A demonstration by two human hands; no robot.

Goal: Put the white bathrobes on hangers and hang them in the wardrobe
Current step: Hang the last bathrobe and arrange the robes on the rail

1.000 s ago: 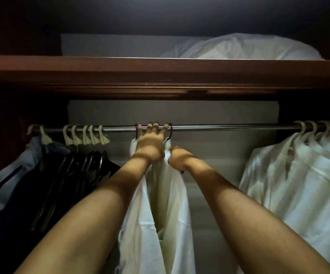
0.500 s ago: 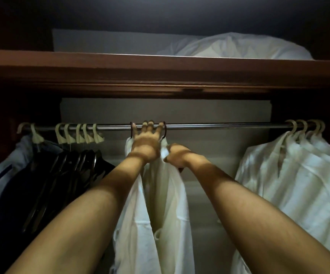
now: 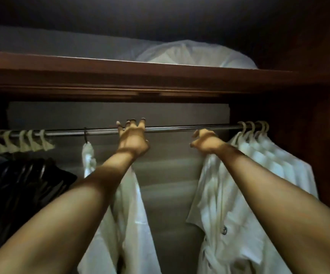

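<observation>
- One white bathrobe [image 3: 128, 210] hangs from a dark hook [image 3: 85, 134] on the rail [image 3: 180, 127], left of the rail's middle; its hanger is hidden under cloth, its hem cut off at the bottom edge.
- Left hand [image 3: 133, 137]: fingers spread, tips over the rail, holding nothing.
- Right hand [image 3: 205, 142]: loosely curled, empty, just below the rail.
- More white robes [image 3: 259, 175] at the rail's right end; lowest parts blurred.
- Empty pale hangers [image 3: 23, 141] and dark garments [image 3: 21, 184] at left end, hard to resolve.

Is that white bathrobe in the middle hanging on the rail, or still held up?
Hanging. The bathrobe hangs from a dark hook over the rail; the left hand and right hand are not gripping it.
</observation>
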